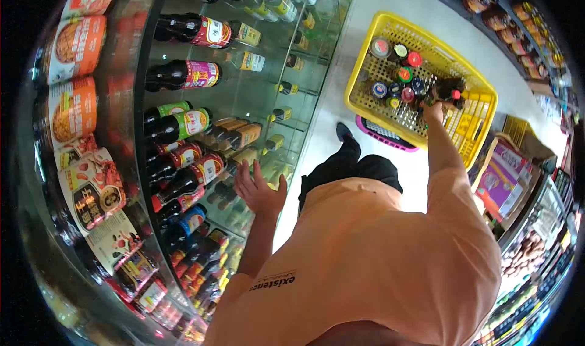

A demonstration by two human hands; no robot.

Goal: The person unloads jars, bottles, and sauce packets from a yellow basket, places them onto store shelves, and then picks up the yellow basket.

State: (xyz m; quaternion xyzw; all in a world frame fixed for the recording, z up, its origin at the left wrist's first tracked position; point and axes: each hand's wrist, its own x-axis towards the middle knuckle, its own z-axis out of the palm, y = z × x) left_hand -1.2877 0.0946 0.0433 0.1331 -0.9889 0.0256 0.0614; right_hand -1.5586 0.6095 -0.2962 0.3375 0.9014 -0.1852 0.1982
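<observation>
Yellow plastic basket [384, 117] | right hand [432, 111] inside it, at a red-capped dark bottle [449, 87], grip unclear | left hand [261, 193] spread, empty, left of basket near shelved sauce bottles [210, 168] | best: handle bottle upright, gently, clear of neighbouring lids [404, 74]

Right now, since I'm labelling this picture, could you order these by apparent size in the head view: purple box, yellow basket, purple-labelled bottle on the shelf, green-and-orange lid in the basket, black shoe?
1. Yellow basket
2. Purple box
3. Purple-labelled bottle
Smallest: green-and-orange lid and black shoe, too alike to rank.
</observation>
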